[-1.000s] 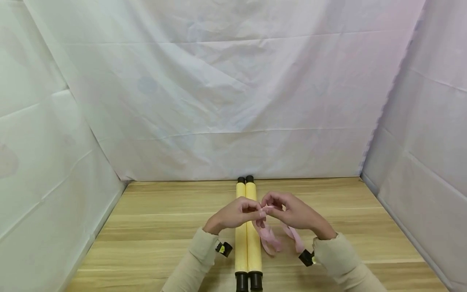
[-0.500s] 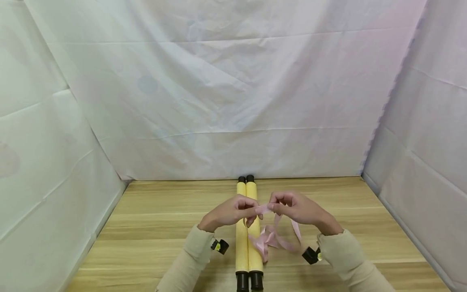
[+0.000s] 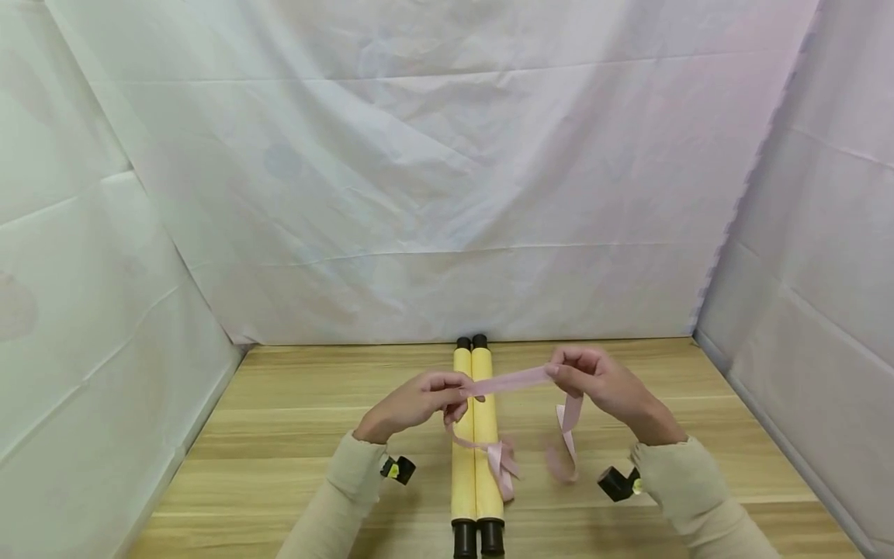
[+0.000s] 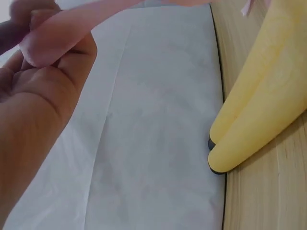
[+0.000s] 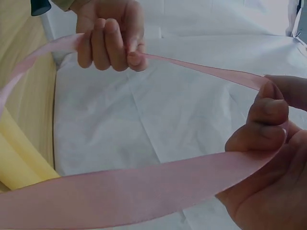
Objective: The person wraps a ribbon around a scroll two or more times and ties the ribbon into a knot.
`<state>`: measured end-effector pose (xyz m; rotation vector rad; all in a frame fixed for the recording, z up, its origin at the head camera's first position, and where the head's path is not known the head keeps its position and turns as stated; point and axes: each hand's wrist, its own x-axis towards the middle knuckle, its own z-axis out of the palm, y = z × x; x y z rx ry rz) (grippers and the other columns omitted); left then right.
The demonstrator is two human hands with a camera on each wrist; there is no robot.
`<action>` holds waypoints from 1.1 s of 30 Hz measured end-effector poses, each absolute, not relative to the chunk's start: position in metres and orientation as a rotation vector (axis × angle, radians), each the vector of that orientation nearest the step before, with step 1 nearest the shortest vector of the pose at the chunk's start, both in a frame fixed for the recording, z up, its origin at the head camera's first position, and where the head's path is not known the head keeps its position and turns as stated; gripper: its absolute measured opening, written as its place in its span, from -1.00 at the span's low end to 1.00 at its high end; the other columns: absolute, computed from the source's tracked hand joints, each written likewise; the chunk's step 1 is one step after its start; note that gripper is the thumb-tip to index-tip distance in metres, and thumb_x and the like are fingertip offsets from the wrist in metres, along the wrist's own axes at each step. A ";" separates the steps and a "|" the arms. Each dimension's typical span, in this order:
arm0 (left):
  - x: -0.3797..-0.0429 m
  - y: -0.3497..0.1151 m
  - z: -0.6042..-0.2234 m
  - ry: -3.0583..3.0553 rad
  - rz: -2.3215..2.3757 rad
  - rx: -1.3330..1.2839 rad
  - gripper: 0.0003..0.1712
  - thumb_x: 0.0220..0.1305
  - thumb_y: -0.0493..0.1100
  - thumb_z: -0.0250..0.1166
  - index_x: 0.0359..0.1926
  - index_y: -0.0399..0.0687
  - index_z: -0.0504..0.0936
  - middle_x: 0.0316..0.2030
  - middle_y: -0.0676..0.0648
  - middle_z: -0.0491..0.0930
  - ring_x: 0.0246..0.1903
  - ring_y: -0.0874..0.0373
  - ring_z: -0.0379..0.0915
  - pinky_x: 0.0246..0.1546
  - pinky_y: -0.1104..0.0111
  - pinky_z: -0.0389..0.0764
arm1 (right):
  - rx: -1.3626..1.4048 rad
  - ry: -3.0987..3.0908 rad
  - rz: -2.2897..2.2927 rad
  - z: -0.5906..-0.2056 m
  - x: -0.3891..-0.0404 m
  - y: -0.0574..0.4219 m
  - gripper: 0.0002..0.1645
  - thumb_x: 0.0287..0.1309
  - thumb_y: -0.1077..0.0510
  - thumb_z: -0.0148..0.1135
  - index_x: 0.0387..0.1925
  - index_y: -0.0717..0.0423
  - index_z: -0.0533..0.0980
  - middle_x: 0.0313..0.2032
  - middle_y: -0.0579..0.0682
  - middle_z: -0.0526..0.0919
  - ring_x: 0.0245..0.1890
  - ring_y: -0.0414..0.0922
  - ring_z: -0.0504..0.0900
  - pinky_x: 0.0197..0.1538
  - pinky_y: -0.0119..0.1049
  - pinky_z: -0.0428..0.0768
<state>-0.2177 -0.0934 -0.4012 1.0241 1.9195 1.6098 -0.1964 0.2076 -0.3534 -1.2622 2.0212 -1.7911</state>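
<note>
A pink ribbon (image 3: 511, 381) is stretched between the two hands above the table. My left hand (image 3: 422, 402) pinches it between thumb and fingers, over the left edge of two yellow tubes. My right hand (image 3: 608, 386) pinches it farther right and a little higher. From each hand a length of ribbon hangs down; the left one loops onto the tubes, the right one dangles in a twist. In the right wrist view the taut ribbon (image 5: 206, 71) runs from the left hand (image 5: 112, 40) to the right hand (image 5: 264, 124), with a wide tail in front.
Two yellow tubes (image 3: 463, 473) with black end caps lie side by side, pointing away from me, on the wood-grain table (image 3: 314, 466). Their far ends reach the white cloth (image 3: 419, 194) at the back. Cloth also hangs along both sides. A small black camera sits at each wrist.
The hands have moved apart, the left leftward and the right rightward and up, drawing a longer stretch of ribbon between them. The loose ribbon has shifted with them.
</note>
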 end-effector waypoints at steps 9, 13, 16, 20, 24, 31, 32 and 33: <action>-0.218 -0.107 -0.406 2.075 1.652 0.768 -0.63 0.40 -0.30 -0.20 -0.20 -0.27 0.58 -0.56 -0.14 0.42 -0.74 0.21 0.03 -0.67 0.41 0.16 | -1.450 1.831 -1.902 -0.349 -0.197 0.220 -0.70 0.28 0.60 -0.30 -0.46 0.37 0.31 -0.70 0.00 0.09 -0.72 -0.13 0.08 -0.73 -0.19 0.10; -0.219 -0.117 -0.404 2.236 1.589 0.712 -0.68 0.39 -0.27 -0.14 -0.21 -0.16 0.58 -0.56 -0.08 0.45 -0.71 0.21 0.13 -0.66 0.45 0.20 | -1.485 1.828 -1.915 -0.347 -0.198 0.229 -0.68 0.26 0.63 -0.32 -0.45 0.38 0.32 -0.69 -0.01 0.09 -0.71 -0.17 0.06 -0.71 -0.20 0.08; -0.218 -0.128 -0.402 2.330 1.542 0.712 -0.73 0.40 -0.25 -0.05 -0.25 -0.12 0.61 -0.58 -0.04 0.43 -0.66 0.19 0.19 -0.64 0.43 0.23 | -1.447 1.865 -1.910 -0.346 -0.198 0.237 -0.68 0.26 0.63 -0.31 -0.45 0.36 0.33 -0.69 -0.01 0.09 -0.70 -0.16 0.06 -0.70 -0.18 0.07; -0.217 -0.148 -0.399 2.392 1.490 0.757 -0.76 0.40 -0.14 0.06 -0.30 -0.09 0.63 -0.64 -0.01 0.31 -0.67 0.21 0.14 -0.62 0.41 0.23 | -1.399 1.922 -1.902 -0.345 -0.196 0.248 -0.67 0.24 0.64 -0.31 -0.43 0.35 0.35 -0.68 -0.01 0.08 -0.70 -0.14 0.06 -0.68 -0.15 0.07; -0.215 -0.168 -0.398 2.414 1.441 0.791 -0.75 0.36 -0.01 0.11 -0.31 -0.02 0.63 -0.66 0.03 0.23 -0.68 0.26 0.09 -0.60 0.42 0.23 | -1.368 1.984 -1.872 -0.345 -0.196 0.259 -0.66 0.23 0.65 -0.30 -0.45 0.34 0.35 -0.68 -0.01 0.08 -0.70 -0.12 0.07 -0.67 -0.14 0.08; -0.211 -0.201 -0.403 2.417 1.384 0.824 -0.71 0.36 0.03 0.11 -0.42 -0.02 0.53 -0.65 0.03 0.19 -0.67 0.25 0.08 -0.58 0.40 0.27 | -1.216 2.170 -1.760 -0.349 -0.193 0.274 -0.69 0.27 0.56 -0.18 -0.46 0.22 0.37 -0.68 -0.02 0.10 -0.68 -0.07 0.10 -0.62 -0.13 0.15; -0.211 -0.205 -0.404 2.421 1.373 0.838 -0.71 0.36 0.03 0.10 -0.43 -0.02 0.52 -0.66 0.04 0.19 -0.68 0.26 0.08 -0.59 0.41 0.28 | -1.193 2.192 -1.742 -0.350 -0.192 0.276 -0.69 0.28 0.54 -0.16 -0.46 0.21 0.38 -0.67 -0.02 0.10 -0.68 -0.06 0.11 -0.60 -0.13 0.16; -0.210 -0.210 -0.406 2.423 1.366 0.848 -0.70 0.37 0.02 0.09 -0.44 -0.02 0.51 -0.67 0.04 0.18 -0.70 0.26 0.08 -0.61 0.41 0.29 | -1.176 2.210 -1.724 -0.350 -0.192 0.278 -0.70 0.28 0.53 -0.15 -0.47 0.20 0.38 -0.67 -0.02 0.10 -0.67 -0.06 0.11 -0.60 -0.12 0.16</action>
